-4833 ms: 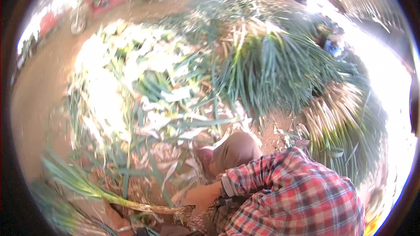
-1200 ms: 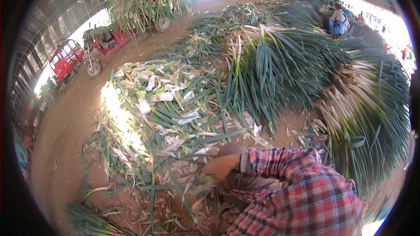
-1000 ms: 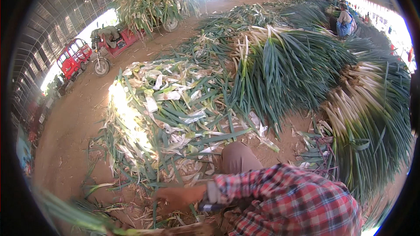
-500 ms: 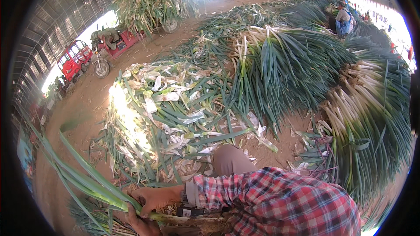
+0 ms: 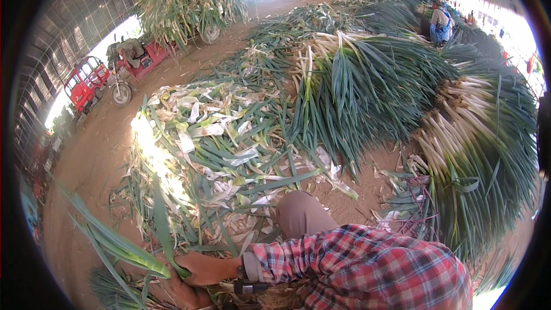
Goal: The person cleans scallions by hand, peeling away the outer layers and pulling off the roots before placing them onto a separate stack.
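At the lower left my right hand [image 5: 202, 268], reaching in from the plaid sleeve, is closed on a long green leaf of a large green onion [image 5: 135, 256]. That leaf [image 5: 161, 218] stands up apart from the plant's other leaves, which fan out to the upper left. Just below, my left hand [image 5: 188, 297] is wrapped round the same green onion where its leaves spread. The two hands are almost touching. My right forearm and wrist hide the lower stalk and root end. More green onions [image 5: 112, 287] lie beneath and beside the left hand.
A heap of stripped leaves [image 5: 212, 138] lies ahead of my knee [image 5: 301, 212]. Bundled green onions [image 5: 367, 86] are stacked beyond it, with another row [image 5: 470, 149] at the right. A loaded red three-wheeler [image 5: 143, 60] stands far left. Another person [image 5: 440, 23] sits far right.
A leaf in my right hand has swung upward, away from the other leaves. The pale stalk that showed right of my hands is now mostly out of sight. The whole view has shifted slightly.
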`<state>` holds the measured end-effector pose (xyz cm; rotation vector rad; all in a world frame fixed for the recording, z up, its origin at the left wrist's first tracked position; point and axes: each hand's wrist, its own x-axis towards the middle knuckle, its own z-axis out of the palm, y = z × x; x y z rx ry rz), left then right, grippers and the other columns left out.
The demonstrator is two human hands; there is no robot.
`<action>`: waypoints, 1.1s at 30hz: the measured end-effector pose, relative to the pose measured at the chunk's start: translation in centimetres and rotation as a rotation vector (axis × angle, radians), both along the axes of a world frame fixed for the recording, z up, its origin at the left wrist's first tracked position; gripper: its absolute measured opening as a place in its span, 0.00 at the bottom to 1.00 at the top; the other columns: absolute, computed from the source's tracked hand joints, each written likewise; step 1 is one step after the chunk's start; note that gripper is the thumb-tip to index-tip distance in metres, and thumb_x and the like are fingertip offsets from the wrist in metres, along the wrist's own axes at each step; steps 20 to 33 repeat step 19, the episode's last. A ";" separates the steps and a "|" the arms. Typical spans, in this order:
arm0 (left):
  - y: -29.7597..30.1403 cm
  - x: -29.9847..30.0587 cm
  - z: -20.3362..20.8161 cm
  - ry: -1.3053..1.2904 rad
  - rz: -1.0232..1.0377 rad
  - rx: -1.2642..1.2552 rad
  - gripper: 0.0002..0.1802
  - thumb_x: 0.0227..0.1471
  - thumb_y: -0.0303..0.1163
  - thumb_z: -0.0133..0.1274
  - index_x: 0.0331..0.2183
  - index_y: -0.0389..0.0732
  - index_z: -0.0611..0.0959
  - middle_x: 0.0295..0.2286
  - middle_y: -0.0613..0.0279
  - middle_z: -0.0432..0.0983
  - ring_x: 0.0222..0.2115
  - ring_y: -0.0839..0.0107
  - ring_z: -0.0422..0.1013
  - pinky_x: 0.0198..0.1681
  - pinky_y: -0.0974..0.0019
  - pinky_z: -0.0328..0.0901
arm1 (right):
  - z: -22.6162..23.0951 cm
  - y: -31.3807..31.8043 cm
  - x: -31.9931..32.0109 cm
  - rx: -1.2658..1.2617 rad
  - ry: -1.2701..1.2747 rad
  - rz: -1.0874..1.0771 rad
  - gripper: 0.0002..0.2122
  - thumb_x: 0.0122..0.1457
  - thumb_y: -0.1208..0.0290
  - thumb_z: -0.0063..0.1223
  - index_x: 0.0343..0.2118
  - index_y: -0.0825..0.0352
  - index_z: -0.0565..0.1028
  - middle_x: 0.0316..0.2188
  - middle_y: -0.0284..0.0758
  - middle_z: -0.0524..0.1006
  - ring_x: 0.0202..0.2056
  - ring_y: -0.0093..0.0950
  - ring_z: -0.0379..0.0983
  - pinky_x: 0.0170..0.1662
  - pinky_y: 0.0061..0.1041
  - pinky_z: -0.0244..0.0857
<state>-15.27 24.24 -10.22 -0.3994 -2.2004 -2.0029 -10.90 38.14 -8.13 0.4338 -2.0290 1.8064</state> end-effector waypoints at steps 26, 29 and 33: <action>-3.5 4.8 3.5 -0.191 0.096 0.091 0.20 0.54 0.35 0.55 0.48 0.40 0.75 0.43 0.65 0.73 0.41 0.72 0.70 0.39 0.67 0.67 | 1.7 1.3 2.9 -0.220 -0.378 0.451 0.19 0.53 0.70 0.56 0.49 0.63 0.69 0.41 0.41 0.76 0.40 0.40 0.75 0.45 0.36 0.68; -3.5 4.8 3.5 -0.191 0.096 0.091 0.20 0.54 0.35 0.55 0.48 0.40 0.75 0.43 0.65 0.73 0.41 0.72 0.70 0.39 0.67 0.67 | 1.7 1.3 2.9 -0.220 -0.378 0.451 0.19 0.53 0.70 0.56 0.49 0.63 0.69 0.41 0.41 0.76 0.40 0.40 0.75 0.45 0.36 0.68; -3.5 4.8 3.5 -0.191 0.096 0.091 0.20 0.54 0.35 0.55 0.48 0.40 0.75 0.43 0.65 0.73 0.41 0.72 0.70 0.39 0.67 0.67 | 1.7 1.3 2.9 -0.220 -0.378 0.451 0.19 0.53 0.70 0.56 0.49 0.63 0.69 0.41 0.41 0.76 0.40 0.40 0.75 0.45 0.36 0.68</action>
